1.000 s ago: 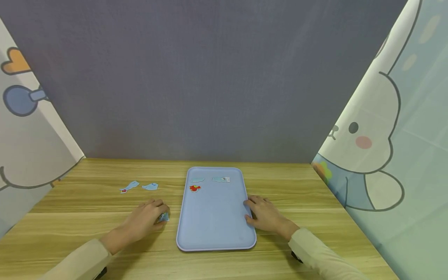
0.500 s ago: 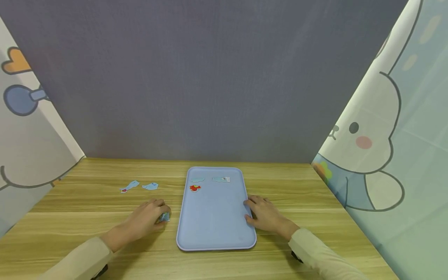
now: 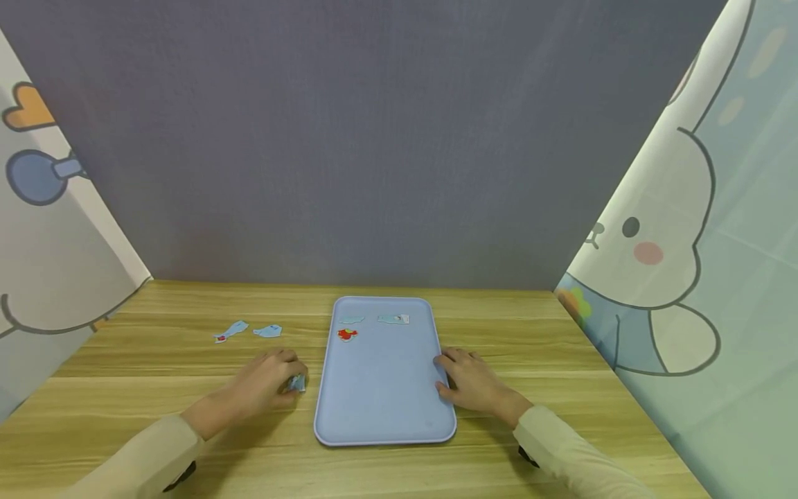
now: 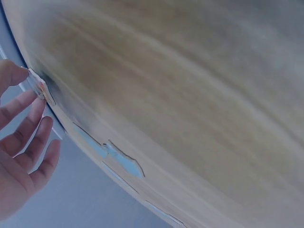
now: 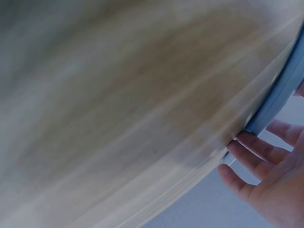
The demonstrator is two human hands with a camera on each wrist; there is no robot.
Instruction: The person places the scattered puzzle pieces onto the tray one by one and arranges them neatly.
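Note:
My left hand [image 3: 268,381] is just left of the tray, low over the table. Thumb and fingertips pinch a small flat puzzle piece [image 3: 298,382], light blue with a printed picture; the hand covers part of it. In the left wrist view that puzzle piece [image 4: 42,87] shows edge-on between thumb and fingers. A pale blue rectangular tray [image 3: 386,388] lies in the middle of the table. At its right rim rests my right hand [image 3: 476,387], fingertips touching the edge, fingers loosely extended in the right wrist view beside the tray wall [image 5: 275,102].
Two light blue pieces lie on the table at the left: a long one with a red spot [image 3: 231,331] and a shorter one [image 3: 268,331]. Inside the tray are a pale piece [image 3: 352,320], a picture strip [image 3: 393,319] and a red piece [image 3: 347,335]. A grey curtain [image 3: 361,152] stands behind.
My left hand has moved slightly right, toward the tray, with the puzzle piece pinched throughout. The right hand, the tray and the other pieces stay where they were.

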